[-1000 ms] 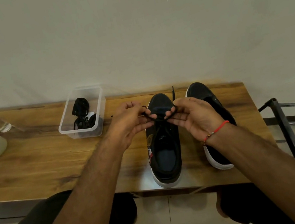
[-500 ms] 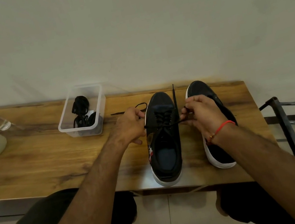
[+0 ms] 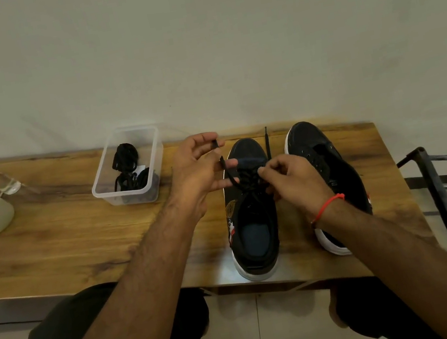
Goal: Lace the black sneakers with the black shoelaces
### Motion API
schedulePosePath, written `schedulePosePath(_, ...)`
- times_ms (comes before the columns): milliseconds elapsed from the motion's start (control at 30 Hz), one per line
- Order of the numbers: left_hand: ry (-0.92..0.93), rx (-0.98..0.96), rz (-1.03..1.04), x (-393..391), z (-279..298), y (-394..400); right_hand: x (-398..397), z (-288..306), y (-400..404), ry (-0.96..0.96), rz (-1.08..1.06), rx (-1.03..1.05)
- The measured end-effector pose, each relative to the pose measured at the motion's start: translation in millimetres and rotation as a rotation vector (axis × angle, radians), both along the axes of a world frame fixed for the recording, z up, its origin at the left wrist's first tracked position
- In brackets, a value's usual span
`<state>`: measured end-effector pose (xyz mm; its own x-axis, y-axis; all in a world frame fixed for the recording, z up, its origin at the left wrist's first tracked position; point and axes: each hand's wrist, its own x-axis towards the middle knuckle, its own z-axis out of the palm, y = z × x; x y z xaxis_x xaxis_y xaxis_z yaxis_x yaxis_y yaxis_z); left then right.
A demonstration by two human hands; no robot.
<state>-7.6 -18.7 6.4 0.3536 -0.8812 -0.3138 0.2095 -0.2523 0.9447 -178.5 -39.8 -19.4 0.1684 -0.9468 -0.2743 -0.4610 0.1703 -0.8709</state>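
Since half a second ago, the left hand (image 3: 197, 171) has been lifted from the sneaker's side toward 11 o'clock, and one end of the black cord shoelace (image 3: 245, 183) has been drawn up with it; that end is pinched between thumb and forefinger, the other fingers being spread. The right hand (image 3: 292, 178) has been brought inward over the eyelets, where the lace's other side is pinched by curled fingers, its free tip pointing toward 12 o'clock.

Lacing of the left-lying black canvas sneaker with white sole (image 3: 251, 218), set on the wooden tabletop (image 3: 65, 245) just right of centre, is judged partly done: crossings are seen over the lower eyelets, while the upper ones, nearer the person, appear unthreaded. The second black white-soled sneaker (image 3: 330, 156), just beside it at 3 o'clock, shows bare eyelets and is judged untouched.

At 10 o'clock from the laced sneaker, a clear rectangular plastic tub (image 3: 106, 187) is seen, in which a bundled black shoelace (image 3: 126, 168) is held.
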Motion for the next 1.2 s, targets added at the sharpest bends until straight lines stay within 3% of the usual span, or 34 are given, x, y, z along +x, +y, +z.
schedulePosePath(100,-0.051,-0.089,-0.003,-2,4,0,7,6,1,-0.351,-0.132,0.124)
schedulePosePath(233,-0.188,-0.227,-0.102,-8,6,-1,12,12,3,-0.555,-0.173,0.17)
schedulePosePath(300,-0.241,-0.311,-0.175,-11,6,1,12,15,4,-0.457,-0.048,0.038)
schedulePosePath(367,-0.276,-0.372,-0.28,-14,6,2,12,16,6,-0.18,0.18,-0.237)
schedulePosePath(433,-0.298,-0.404,-0.378,-13,4,2,13,17,7,-0.012,0.27,-0.365)
schedulePosePath(600,-0.473,-0.312,-0.483,-2,5,-1,9,26,1,-0.15,0.192,-0.111)
schedulePosePath(767,-0.811,-0.045,-0.546,19,5,-2,6,17,-7,-0.187,0.06,-0.108)
schedulePosePath(900,-0.513,0.15,-0.63,30,15,2,6,14,-8,-0.226,0.029,-0.107)
schedulePosePath(1000,-0.435,0.165,-0.649,20,11,4,5,13,-8,-0.228,0.041,-0.119)
schedulePosePath(1100,-0.483,0.144,-0.627,7,-2,1,5,15,-9,-0.228,0.093,-0.141)
schedulePosePath(1200,-0.655,0.025,-0.602,1,-12,-1,4,17,-9,-0.218,0.147,-0.147)
